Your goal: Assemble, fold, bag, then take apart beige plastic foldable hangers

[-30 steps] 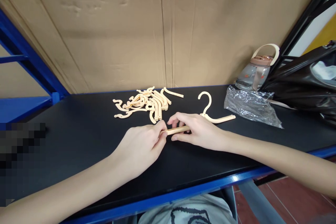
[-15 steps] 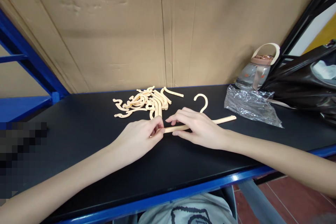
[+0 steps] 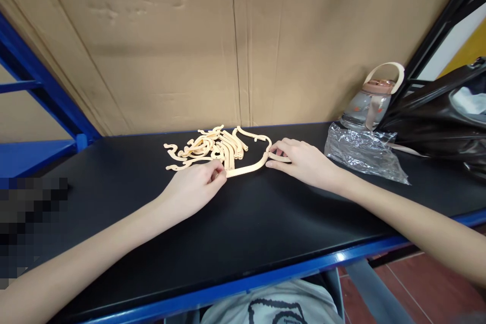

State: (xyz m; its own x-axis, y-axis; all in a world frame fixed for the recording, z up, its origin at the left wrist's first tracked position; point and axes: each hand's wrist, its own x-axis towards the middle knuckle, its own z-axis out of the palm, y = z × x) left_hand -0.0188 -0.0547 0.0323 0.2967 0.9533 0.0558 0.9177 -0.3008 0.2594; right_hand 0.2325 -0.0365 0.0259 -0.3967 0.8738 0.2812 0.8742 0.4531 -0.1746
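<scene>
A cream plastic clothes hanger (image 3: 248, 168) lies between my hands, low over the tabletop. My left hand (image 3: 195, 179) pinches the end of its left arm. My right hand (image 3: 304, 162) has its thumb and fingers closed around the middle, just by the base of the hook. The hook curves up and away from me, and its tip overlaps a loose piece behind it. Part of the right arm is hidden under my right fingers. Right behind my left hand lies a pile of cream hanger pieces (image 3: 230, 151), several hooked and several straight or bent.
The black tabletop (image 3: 243, 228) has a blue front edge. A crumpled clear plastic bag (image 3: 362, 154) lies at right, before a clear bottle (image 3: 370, 106) with a pink lid. Further right is a black bag (image 3: 436, 111). Cardboard (image 3: 170, 45) stands along the back.
The hanger has shifted left and slightly away from me, its hook now against the pile's edge. My left hand moved left with it; my right hand moved right and back, to the hook's base.
</scene>
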